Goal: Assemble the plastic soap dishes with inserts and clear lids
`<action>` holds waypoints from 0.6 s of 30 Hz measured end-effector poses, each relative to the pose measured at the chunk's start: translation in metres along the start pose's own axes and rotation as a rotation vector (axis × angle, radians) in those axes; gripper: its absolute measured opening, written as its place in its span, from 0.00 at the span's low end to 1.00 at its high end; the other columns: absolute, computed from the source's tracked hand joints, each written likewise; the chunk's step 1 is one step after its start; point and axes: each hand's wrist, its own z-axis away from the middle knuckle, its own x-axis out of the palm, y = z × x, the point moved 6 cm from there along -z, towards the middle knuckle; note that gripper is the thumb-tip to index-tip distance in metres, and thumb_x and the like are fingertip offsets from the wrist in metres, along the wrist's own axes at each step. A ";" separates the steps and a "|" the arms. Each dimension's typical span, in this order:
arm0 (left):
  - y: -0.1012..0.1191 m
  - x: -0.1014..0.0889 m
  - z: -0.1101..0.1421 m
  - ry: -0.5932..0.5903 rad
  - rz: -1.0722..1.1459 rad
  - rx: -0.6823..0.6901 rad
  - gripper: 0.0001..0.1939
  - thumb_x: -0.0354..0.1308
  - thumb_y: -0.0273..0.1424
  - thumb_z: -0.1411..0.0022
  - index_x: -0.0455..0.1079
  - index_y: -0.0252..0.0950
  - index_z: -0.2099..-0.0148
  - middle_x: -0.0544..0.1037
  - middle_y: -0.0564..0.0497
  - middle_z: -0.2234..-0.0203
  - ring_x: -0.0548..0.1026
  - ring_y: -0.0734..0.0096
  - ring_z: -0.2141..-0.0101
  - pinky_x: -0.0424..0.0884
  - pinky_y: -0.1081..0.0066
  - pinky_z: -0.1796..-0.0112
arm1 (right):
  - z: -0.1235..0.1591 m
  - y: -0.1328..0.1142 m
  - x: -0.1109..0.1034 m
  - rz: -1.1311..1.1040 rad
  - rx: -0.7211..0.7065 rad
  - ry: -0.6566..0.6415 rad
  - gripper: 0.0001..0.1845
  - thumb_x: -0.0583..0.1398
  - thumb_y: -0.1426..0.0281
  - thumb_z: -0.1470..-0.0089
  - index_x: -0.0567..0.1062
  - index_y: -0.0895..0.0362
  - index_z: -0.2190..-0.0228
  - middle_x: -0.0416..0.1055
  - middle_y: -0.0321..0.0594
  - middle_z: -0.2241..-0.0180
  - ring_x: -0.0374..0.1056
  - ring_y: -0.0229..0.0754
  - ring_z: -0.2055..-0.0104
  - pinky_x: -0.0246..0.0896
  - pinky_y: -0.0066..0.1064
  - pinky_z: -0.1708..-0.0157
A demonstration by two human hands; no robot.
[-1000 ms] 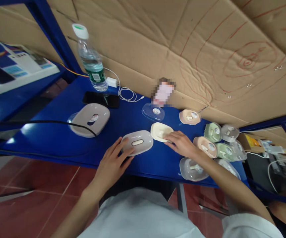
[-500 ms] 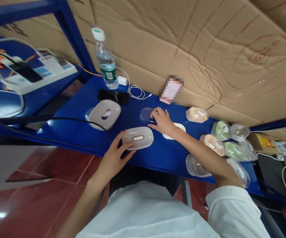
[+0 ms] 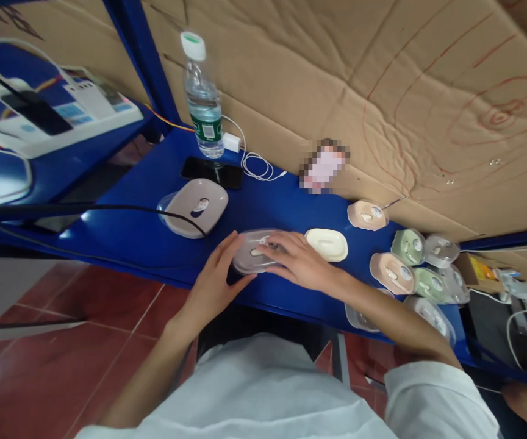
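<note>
A grey oval soap dish (image 3: pixel 243 267) lies near the front edge of the blue table, with a clear plastic lid (image 3: pixel 255 239) over it. My left hand (image 3: pixel 213 280) curves round the dish's left end, thumb at the front and fingers behind. From the right, my right hand (image 3: pixel 302 261) grips the lid, fingers across its top and side. Whether the lid is fully seated is hidden by the fingers. Just right of this hand lies a cream oval piece (image 3: pixel 327 245). To the left is a larger grey dish (image 3: pixel 197 208) with a label and clear plastic beneath.
Several lidded dishes in peach, green and grey (image 3: pixel 391 273) crowd the table's right end. A water bottle (image 3: pixel 205 116), a black phone (image 3: pixel 211 173), a white cable (image 3: pixel 258 167) and a lit phone (image 3: pixel 325 166) stand at the back. A black cord (image 3: pixel 108 212) crosses the left side.
My right hand has brought the clear lid from behind the grey soap dish forward onto it. My left hand stays at the dish's left end. The view has shifted slightly.
</note>
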 end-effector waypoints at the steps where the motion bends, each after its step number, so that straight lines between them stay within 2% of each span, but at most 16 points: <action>1: 0.000 0.000 0.000 -0.008 -0.009 0.007 0.39 0.64 0.43 0.29 0.53 0.49 0.23 0.63 0.43 0.27 0.66 0.51 0.29 0.68 0.48 0.32 | 0.003 -0.005 0.006 0.098 -0.009 -0.002 0.25 0.59 0.59 0.27 0.72 0.53 0.34 0.73 0.53 0.38 0.66 0.54 0.32 0.64 0.50 0.34; 5: -0.002 -0.002 0.000 0.011 -0.024 0.012 0.36 0.64 0.44 0.29 0.58 0.49 0.25 0.66 0.44 0.29 0.68 0.52 0.31 0.69 0.50 0.33 | 0.009 -0.011 0.020 0.328 -0.091 -0.023 0.28 0.58 0.60 0.26 0.66 0.54 0.30 0.71 0.52 0.35 0.64 0.55 0.30 0.59 0.54 0.30; 9: -0.009 -0.002 -0.001 -0.006 -0.039 0.014 0.32 0.63 0.47 0.30 0.63 0.45 0.29 0.68 0.42 0.31 0.71 0.49 0.33 0.72 0.49 0.35 | 0.008 -0.011 0.019 0.413 -0.096 -0.055 0.32 0.59 0.63 0.27 0.60 0.51 0.27 0.61 0.49 0.27 0.51 0.60 0.22 0.49 0.64 0.26; 13: -0.014 -0.003 -0.003 0.030 -0.078 0.068 0.33 0.62 0.52 0.31 0.64 0.45 0.31 0.71 0.40 0.33 0.73 0.44 0.35 0.74 0.44 0.38 | 0.010 -0.013 0.023 0.411 -0.041 -0.118 0.32 0.58 0.66 0.27 0.59 0.43 0.27 0.57 0.42 0.24 0.49 0.55 0.21 0.51 0.56 0.25; 18: -0.013 -0.001 -0.009 0.062 -0.074 0.117 0.36 0.61 0.56 0.32 0.59 0.52 0.28 0.72 0.42 0.33 0.73 0.40 0.35 0.76 0.37 0.41 | 0.012 -0.006 0.029 0.419 -0.017 -0.110 0.32 0.57 0.69 0.27 0.60 0.41 0.27 0.58 0.39 0.25 0.49 0.51 0.21 0.48 0.52 0.23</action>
